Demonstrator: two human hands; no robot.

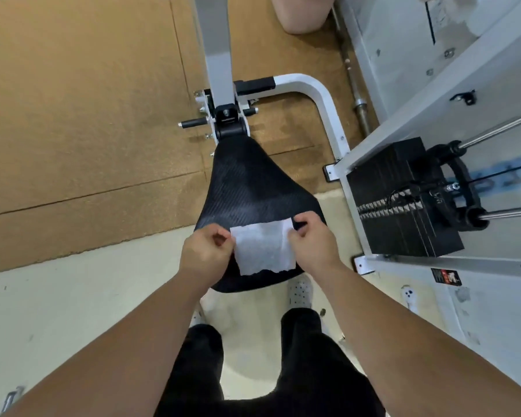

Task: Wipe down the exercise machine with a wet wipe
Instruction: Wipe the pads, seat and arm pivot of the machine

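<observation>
A white wet wipe (262, 249) is spread flat between both hands, just above the near part of the black textured seat pad (247, 185) of the exercise machine. My left hand (206, 251) pinches the wipe's left edge. My right hand (309, 240) pinches its right upper corner. The wipe's lower edge hangs loose and ragged. The seat narrows away from me toward a black pivot on the white frame (316, 94).
A black weight stack (403, 200) with steel guide rods stands at the right inside a white frame. A barbell (354, 82) lies on the brown floor mat beyond. My legs and white shoes are below the seat, on pale flooring.
</observation>
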